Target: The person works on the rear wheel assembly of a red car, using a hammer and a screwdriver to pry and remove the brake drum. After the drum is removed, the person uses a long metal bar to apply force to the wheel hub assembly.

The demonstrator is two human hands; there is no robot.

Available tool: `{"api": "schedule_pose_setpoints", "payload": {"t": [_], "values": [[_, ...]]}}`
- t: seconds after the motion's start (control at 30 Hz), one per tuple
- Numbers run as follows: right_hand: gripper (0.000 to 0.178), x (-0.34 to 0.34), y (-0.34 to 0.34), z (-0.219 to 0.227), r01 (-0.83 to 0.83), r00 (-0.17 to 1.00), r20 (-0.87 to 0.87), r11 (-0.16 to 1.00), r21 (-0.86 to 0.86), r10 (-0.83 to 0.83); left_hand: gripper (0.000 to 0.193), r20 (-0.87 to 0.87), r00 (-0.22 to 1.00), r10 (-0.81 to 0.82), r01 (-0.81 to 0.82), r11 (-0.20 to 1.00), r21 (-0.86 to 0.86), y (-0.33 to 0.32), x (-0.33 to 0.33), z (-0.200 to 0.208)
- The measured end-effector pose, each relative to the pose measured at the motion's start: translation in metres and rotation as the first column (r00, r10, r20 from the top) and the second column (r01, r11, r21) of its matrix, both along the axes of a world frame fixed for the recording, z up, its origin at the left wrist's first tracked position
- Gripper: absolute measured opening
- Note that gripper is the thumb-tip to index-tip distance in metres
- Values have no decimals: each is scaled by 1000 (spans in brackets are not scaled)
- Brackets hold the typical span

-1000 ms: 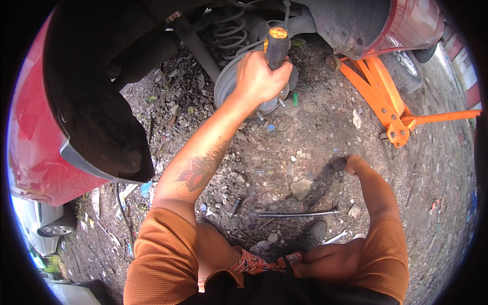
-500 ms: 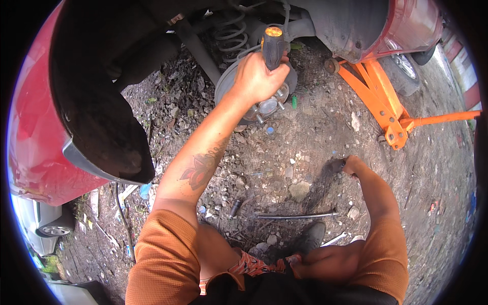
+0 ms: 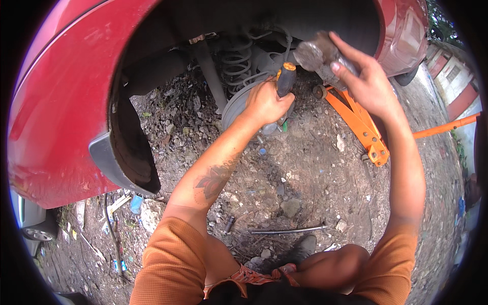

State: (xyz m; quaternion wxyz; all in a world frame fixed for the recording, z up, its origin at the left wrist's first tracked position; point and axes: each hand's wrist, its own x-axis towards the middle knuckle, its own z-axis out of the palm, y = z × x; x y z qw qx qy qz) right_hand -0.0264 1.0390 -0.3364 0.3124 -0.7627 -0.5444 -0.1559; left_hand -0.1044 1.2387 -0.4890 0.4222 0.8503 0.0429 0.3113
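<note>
Dirt ground [image 3: 315, 170] lies beneath a red car [image 3: 61, 101], an orange jack [image 3: 351, 119] and the grey drum [image 3: 234, 111] by a coil spring [image 3: 237, 69]. Above the drum, the right hand [image 3: 370, 84] holds what looks like a hammer [image 3: 311, 53], blurred; the left hand [image 3: 268, 105] is wrapped round a screwdriver [image 3: 286, 81], tip hidden. Hammering seems the step in hand; a blow would call for square aim.

The screwdriver [image 3: 287, 80] has a black handle with a yellow end, which points upward, before the grey, round brake drum [image 3: 233, 110]. The metal hammer [image 3: 312, 54], blurred, is raised beside this handle.
</note>
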Motion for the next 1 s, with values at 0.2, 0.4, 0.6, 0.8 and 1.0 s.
{"api": "schedule_pose_setpoints", "payload": {"t": [0.2,0.4,0.6,0.8,1.0], "values": [[52,-22,50,58,55,967,244,994,92,-76,36,-71,997,32,-31,999,5,3,-10,11],[53,-56,38,41,39,989,145,929,-369,16,33,57,996,63,-63,998,-2,7,-8,2],[50,-39,45,38,121,969,226,989,-80,-100,28,-4,999,31,-31,999,17,2,-7,8],[52,-57,54,40,53,973,229,926,-374,37,46,-100,992,78,-75,997,32,0,-10,15],[50,-39,61,23,43,976,217,990,-137,-13,54,5,984,180,-175,951,255,13,2,3]]}}
